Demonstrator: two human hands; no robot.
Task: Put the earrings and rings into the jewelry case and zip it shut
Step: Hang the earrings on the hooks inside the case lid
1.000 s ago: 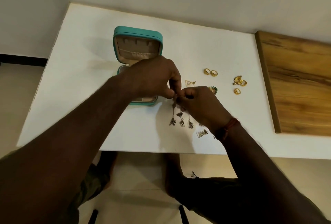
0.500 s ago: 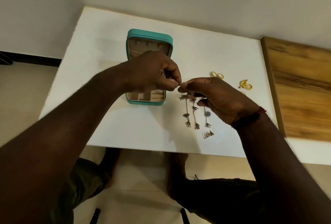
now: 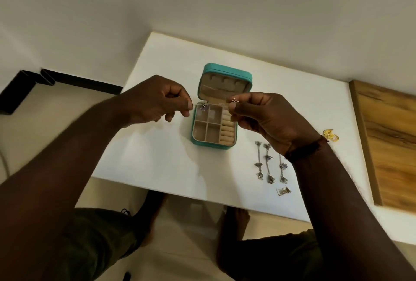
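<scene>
Jewelry case (image 3: 225,73) is set open on white table (image 3: 157,145). Its lid is propped upright at the far side, so tray compartments and ring rolls are exposed for loading. Tray looks unfilled.

Wooden board (image 3: 391,145) is laid well right of case and is not involved.

Left hand (image 3: 157,100) is raised just left of case, right hand (image 3: 267,118) over its right edge. One end of a chain earring (image 3: 204,107) is pinched by each, thumb against forefinger, with the other fingers curled in. Earring is held taut and level above case's far compartments. Judged: chain is stretched straight so it can be lowered in untangled.

Three drop earrings (image 3: 267,163) are laid side by side on table, right of case's near corner, tops partly hidden by right wrist. Gold rings (image 3: 330,135) are seen further right of case, past the wrist. Triangular earring (image 3: 283,190) is placed nearer than the drops.

Most pieces are left outside case; zip not yet closed.
</scene>
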